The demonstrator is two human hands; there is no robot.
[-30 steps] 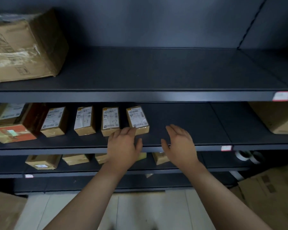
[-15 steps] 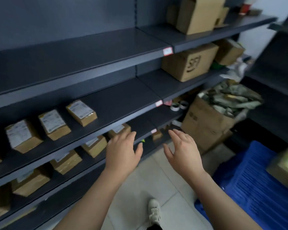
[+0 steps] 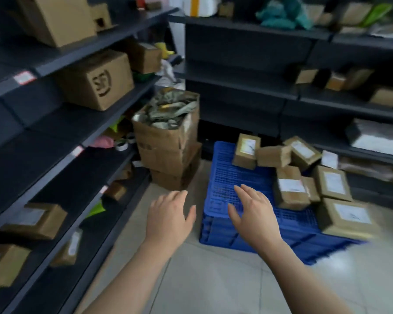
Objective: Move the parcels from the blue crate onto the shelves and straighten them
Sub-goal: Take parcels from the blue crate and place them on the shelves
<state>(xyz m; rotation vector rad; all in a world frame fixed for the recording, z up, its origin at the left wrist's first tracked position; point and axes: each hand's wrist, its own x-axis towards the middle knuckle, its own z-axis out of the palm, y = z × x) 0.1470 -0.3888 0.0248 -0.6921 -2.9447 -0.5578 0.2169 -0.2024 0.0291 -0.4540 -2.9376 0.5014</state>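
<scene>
A blue crate (image 3: pixel 234 175) lies on the floor at centre right, with several small brown parcels piled on its far and right parts, such as one with a white label (image 3: pixel 289 192) and a larger one (image 3: pixel 347 217) at the right edge. My left hand (image 3: pixel 169 215) hovers over the floor just left of the crate, fingers apart, holding nothing. My right hand (image 3: pixel 254 211) hovers over the crate's near left part, fingers spread and empty. The dark shelves (image 3: pixel 55 168) on the left carry small parcels (image 3: pixel 35 219).
A big brown box (image 3: pixel 95 79) sits on a left shelf. A stack of open cardboard boxes (image 3: pixel 168 141) full of scrap stands on the floor behind the crate's left corner. More dark shelving (image 3: pixel 241 87) with boxes runs along the back wall. Pale tile floor lies near me.
My view has swung right, from the left shelves to the blue crate on the floor. Both hands stayed empty and came away from the shelf toward the crate.
</scene>
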